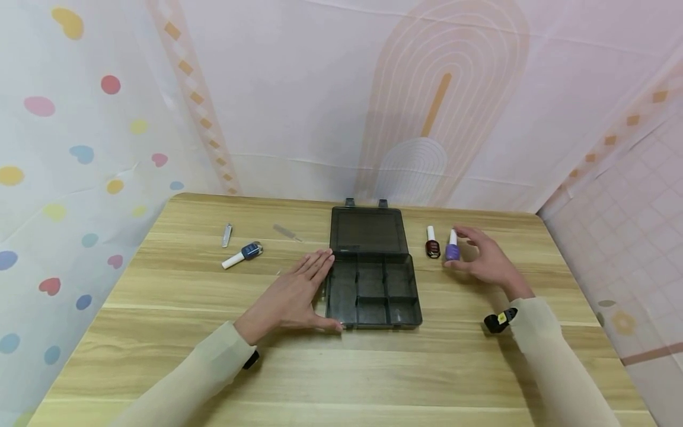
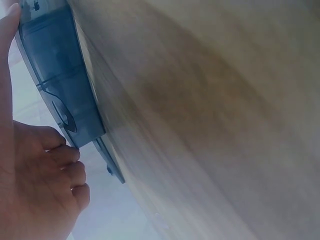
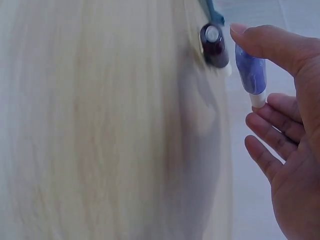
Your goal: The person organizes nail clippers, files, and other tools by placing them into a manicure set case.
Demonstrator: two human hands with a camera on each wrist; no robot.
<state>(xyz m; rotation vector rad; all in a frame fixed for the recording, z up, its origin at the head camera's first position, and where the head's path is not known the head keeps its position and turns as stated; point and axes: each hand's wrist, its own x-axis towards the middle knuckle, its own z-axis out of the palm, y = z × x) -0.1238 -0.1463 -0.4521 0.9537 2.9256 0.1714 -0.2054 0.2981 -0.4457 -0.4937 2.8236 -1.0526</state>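
Head view: straight-fingered left hand (image 1: 293,296) touches the compartment box (image 1: 372,298); curved right hand (image 1: 488,259) pinches a purple nail-polish bottle (image 1: 452,250).

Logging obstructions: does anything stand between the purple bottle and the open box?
Yes: the dark red bottle lies between the purple bottle at the right hand and the open box, so a low sideways move would likely meet it. Passing over it looks free; the left hand is at the box's left side.
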